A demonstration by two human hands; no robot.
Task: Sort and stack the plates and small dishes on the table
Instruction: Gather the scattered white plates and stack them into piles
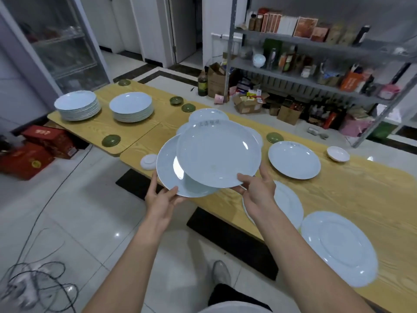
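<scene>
The upper plate [218, 154] hangs in the air over the near edge of the wooden table [365, 190], overlapping the lower plate [168, 170]. The right hand [256, 190] pinches the upper plate at its near rim, thumb on top and fingers out of sight beneath. The left hand [161, 197] pinches the lower plate the same way. The upper one lies offset across the lower, probably so that it can be slid into line and the pair carried as one.

Under them, partly hidden, more loose plates lie on the table. To the right a deep plate [294, 159] and a large flat plate [338, 247] lie singly. At the far left end stand the far stack [77, 107] and the second stack [132, 109], seemingly sorted by shape, and the likely destination. Small green dishes [111, 140] and a small white dish [338, 154] lie scattered, unsorted.
</scene>
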